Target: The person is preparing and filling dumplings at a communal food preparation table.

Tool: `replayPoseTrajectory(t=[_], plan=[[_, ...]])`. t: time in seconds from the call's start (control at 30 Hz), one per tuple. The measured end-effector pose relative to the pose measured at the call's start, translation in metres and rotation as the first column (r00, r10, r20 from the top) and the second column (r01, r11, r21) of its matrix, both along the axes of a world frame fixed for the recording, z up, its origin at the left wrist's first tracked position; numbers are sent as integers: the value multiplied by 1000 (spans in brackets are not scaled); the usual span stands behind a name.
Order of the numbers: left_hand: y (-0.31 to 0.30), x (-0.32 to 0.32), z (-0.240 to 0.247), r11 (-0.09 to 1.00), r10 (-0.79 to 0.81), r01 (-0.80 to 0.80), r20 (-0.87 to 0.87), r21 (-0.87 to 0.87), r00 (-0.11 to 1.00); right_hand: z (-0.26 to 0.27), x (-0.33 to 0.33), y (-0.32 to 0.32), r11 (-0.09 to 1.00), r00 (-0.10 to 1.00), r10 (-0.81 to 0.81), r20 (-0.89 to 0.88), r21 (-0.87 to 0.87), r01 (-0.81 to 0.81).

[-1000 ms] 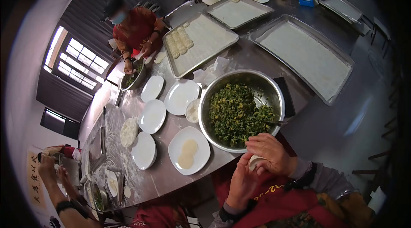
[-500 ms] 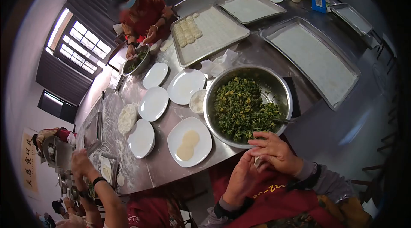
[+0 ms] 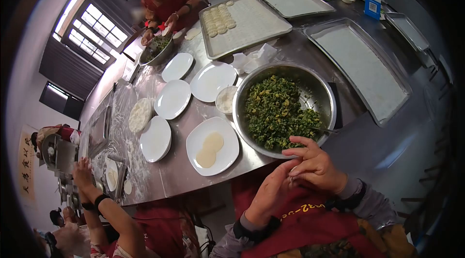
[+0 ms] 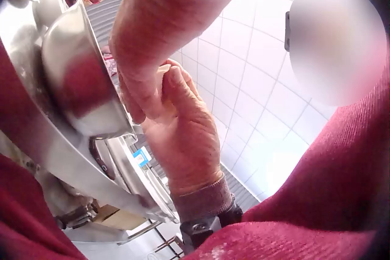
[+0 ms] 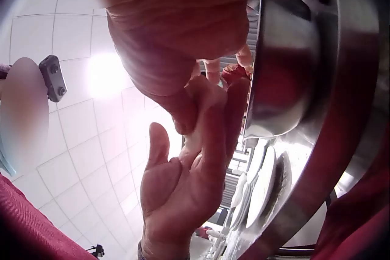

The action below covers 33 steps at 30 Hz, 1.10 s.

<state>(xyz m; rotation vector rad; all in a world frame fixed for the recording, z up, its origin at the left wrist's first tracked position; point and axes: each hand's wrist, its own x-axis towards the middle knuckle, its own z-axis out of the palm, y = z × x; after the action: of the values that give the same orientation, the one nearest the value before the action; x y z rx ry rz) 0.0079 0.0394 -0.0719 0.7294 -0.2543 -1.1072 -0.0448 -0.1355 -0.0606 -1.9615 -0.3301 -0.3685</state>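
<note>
In the head view my left hand (image 3: 270, 192) and right hand (image 3: 317, 170) meet just below the metal bowl of chopped green filling (image 3: 271, 112). The right thumb and fingers pinch a small piece of pale dough (image 4: 163, 72), mostly hidden between the hands. In the right wrist view the left hand (image 5: 183, 190) lies under it, fingers nearly straight against the dough and thumb standing apart, while the right hand (image 5: 183, 40) reaches down from above. A white square plate (image 3: 226, 161) left of the bowl carries overlapping round wrappers (image 3: 213, 141).
Several white plates (image 3: 173, 99) and a small bowl of white powder (image 3: 225, 100) stand left of the filling. Beyond lie large metal trays (image 3: 269, 29), one with rows of dumplings (image 3: 219, 20). People work at the far side and at the left.
The view has shifted, so the table stuff sits higher in it. My hands stay together at the bowl's near edge; the dough between them now shows less, and the right fingers are spread more.
</note>
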Motion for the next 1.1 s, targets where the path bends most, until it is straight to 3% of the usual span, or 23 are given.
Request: replayPoseTrajectory(t=[0.1,0.3,0.5,0.7,0.8,0.9,1.0,1.1], plan=[[-1,4,2,1000,-24,24,-17,-11,1000,11,2,4,1000,998,-7,-56,-4,6],[-2,3,3,999,-42,42,30,-6,999,14,8,-4,961,992,123,20,-251,-114],[1,4,-1,996,-59,52,-100,-67,993,22,12,-3,936,987,159,15,-321,-146],[3,4,-2,993,-75,73,-26,-96,997,17,13,2,887,975,212,73,-433,-161],[3,0,-3,998,-17,14,-45,-68,999,14,12,4,902,975,203,86,-404,-152],[4,0,1,993,-58,54,-36,-101,998,18,11,2,921,974,228,14,-326,-211],[8,2,5,992,-73,68,-50,-102,996,17,7,0,979,988,152,-6,-133,-152],[6,0,7,997,-57,55,-30,-61,998,12,2,-1,988,990,139,-30,-57,-141]])
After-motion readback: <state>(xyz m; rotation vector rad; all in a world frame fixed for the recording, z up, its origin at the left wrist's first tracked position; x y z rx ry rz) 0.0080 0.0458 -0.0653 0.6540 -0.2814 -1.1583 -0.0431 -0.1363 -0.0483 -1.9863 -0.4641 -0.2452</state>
